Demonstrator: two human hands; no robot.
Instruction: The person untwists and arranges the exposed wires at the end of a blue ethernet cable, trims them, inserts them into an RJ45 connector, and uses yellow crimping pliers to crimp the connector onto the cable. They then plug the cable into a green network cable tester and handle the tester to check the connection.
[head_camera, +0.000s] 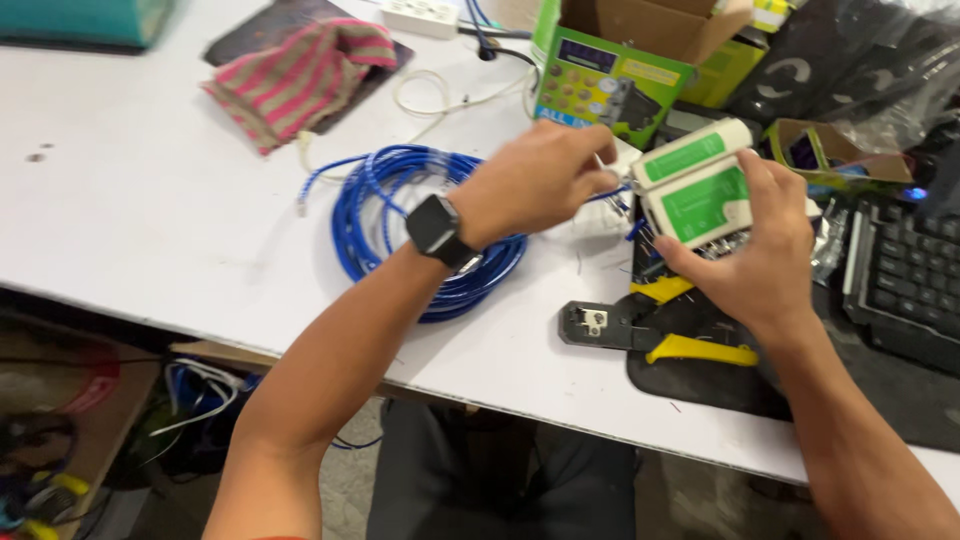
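The step in hand looks like plugging one end of the blue network cable (420, 225) into the cable tester (700, 190), a white two-part unit with green labels held just above the white table (150, 200). The right hand (750, 250) wraps the tester from below and the side, fingers curled around its body and thumb along the near edge, so it is firmly closed on it. The left hand (535, 180), with a black smartwatch (436, 230) on the wrist, has its fingertips pinched narrow right at the tester's left end, where a short run of blue cable shows; the plug itself is hidden behind the fingers, so I cannot tell whether it is already seated in the port or just at its mouth. The rest of the cable lies coiled on the table under the left forearm, its free end trailing toward a striped pink-and-green cloth (300, 75). A yellow-and-black crimping tool (650, 330) rests on a dark mat just below the right hand (within easy reach, untouched), a black keyboard (905, 280) sits at the right, and a green cardboard box (610, 85) stands behind the tester. As I judge it, the next move calls for a straight, steady push of the plug along the port's axis while the right hand braces the tester.
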